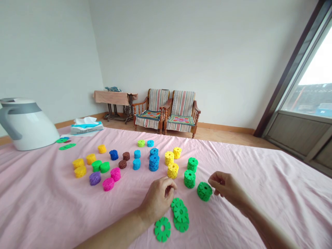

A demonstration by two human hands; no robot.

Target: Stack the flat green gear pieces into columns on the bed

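Observation:
My left hand (159,197) is closed in a loose curl just above the pink cloth, with no disc visible in its fingers. Close below it lie several loose green notched discs (181,211), partly overlapping, and a separate flat green disc (162,229). My right hand (225,184) has bent fingers with a gap between them, and nothing shows in it. Its fingertips are right beside a slightly tilted green disc stack (204,191); whether they touch it I cannot tell. Two more green stacks, a nearer one (190,178) and a farther one (192,165), stand behind.
Yellow stacks (172,171) and blue stacks (154,163) stand left of the green ones. Further left are pink stacks (108,184), a purple stack (95,178) and orange-yellow stacks (80,171). A white jug (33,126) and a tissue box (86,128) are at the far left.

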